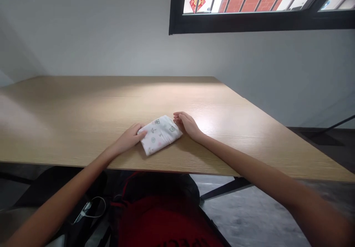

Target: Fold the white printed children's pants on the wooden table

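Observation:
A folded white cloth printed with small animal and plant figures lies near the front edge of the table, slightly askew. My left hand grips its left end, thumb on top and the other fingers along its far side and underneath. Close by the cloth's right end is my right hand, resting side-on with loosely bent fingers and nothing in them. Whether its fingertips touch the cloth I cannot tell.
The pale wooden table reaches back to a grey wall below a dark-framed window. Below the front edge are a black chair, a device with a white cable and a dark table leg.

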A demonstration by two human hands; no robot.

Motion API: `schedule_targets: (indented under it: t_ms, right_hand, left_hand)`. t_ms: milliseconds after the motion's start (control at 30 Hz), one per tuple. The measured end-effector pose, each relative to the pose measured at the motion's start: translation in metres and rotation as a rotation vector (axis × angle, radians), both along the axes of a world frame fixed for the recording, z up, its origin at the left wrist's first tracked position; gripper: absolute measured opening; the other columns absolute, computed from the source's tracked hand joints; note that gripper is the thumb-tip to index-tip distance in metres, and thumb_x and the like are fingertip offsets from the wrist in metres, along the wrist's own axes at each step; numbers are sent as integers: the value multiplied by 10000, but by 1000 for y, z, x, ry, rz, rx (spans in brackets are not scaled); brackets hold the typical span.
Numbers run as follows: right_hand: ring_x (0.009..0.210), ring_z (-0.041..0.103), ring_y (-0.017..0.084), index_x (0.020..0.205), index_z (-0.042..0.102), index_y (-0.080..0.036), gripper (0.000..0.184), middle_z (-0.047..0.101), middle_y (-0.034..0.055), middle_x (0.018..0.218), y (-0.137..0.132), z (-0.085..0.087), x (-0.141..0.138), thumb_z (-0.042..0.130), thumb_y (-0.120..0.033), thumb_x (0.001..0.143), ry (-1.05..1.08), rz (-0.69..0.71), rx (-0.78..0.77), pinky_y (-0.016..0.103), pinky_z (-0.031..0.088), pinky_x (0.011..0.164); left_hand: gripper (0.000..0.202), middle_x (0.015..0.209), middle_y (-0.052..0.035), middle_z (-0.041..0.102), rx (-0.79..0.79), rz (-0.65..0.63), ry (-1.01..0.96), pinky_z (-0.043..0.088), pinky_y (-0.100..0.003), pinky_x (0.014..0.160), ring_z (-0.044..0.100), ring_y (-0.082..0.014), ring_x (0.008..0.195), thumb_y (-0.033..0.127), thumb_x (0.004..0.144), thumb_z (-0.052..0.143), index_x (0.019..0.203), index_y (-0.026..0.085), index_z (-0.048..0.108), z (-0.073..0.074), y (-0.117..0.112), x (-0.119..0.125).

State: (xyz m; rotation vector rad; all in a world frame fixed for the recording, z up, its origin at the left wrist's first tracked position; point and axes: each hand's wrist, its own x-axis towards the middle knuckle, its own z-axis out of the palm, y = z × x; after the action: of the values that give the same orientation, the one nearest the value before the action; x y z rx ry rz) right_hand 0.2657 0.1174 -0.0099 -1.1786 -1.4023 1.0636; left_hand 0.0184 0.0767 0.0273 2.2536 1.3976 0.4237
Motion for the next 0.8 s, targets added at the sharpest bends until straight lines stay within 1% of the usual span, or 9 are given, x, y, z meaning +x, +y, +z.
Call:
schedule_targets:
  t_ms: [67,133,233,367,433,500,600,700,800]
  right_hand:
    - [828,557,149,871,560,-138,247,575,48,845,-1,0,-2,359,-266,803,26,-14,11,292,429,817]
    - [821,542,147,849,572,-144,246,571,37,834,-4,2,-3,362,-264,805,-35,-5,41,287,417,806]
    - [829,527,143,851,584,-144,256,576,39,895,-7,6,-5,353,-248,814,-122,6,61,278,408,796]
    - [796,530,147,855,570,-140,242,580,52,900,-9,7,-5,344,-213,812,-204,6,117,286,423,762]
    - [809,526,160,863,564,-136,243,572,73,905,-16,8,-7,335,-209,823,-320,29,254,296,433,743]
    - [867,515,180,916,565,-130,262,556,99,953,-33,12,-13,331,-221,843,-485,118,462,312,438,757]
    - [1021,459,247,1144,519,-159,358,476,126,1158,-67,18,-28,430,-322,838,-754,270,674,385,425,830]
    - [1139,366,335,1275,433,-280,537,328,112,1317,-96,23,-38,552,-426,772,-919,264,669,484,392,872]
    - [1136,397,321,1287,408,-296,540,268,117,1341,-119,30,-30,546,-429,783,-828,204,538,464,417,878]
  left_hand:
    - [342,979,-73,565,18,72,-40,426,-367,827,520,-221,924,448,850,356,939,167,529,-3,-29,5]
    - [312,1029,-81,540,47,141,-76,401,-380,878,492,-229,984,455,832,405,895,172,519,-8,-57,11]
    - [309,1095,-84,513,70,206,-135,374,-371,930,464,-223,1050,452,856,376,886,179,517,-13,-83,14]
    - [347,1073,-66,538,124,285,-233,380,-338,941,479,-191,1043,362,906,248,914,182,545,-16,-80,8]
    - [330,1125,-84,515,162,292,-180,356,-348,976,457,-197,1083,320,894,275,999,162,545,-19,-72,5]
    - [330,1176,-101,484,182,266,-61,329,-387,997,425,-222,1119,300,876,317,1079,151,530,-22,-66,6]
    - [326,1200,-94,477,176,208,89,330,-436,973,412,-254,1118,276,852,371,1130,188,518,-24,-60,15]
    - [314,1228,-78,472,170,175,60,325,-436,971,406,-255,1140,207,820,388,1108,212,512,-21,-58,29]
    - [298,1127,-68,545,68,90,-159,385,-406,917,489,-233,1049,168,796,397,1077,208,488,-14,-64,51]
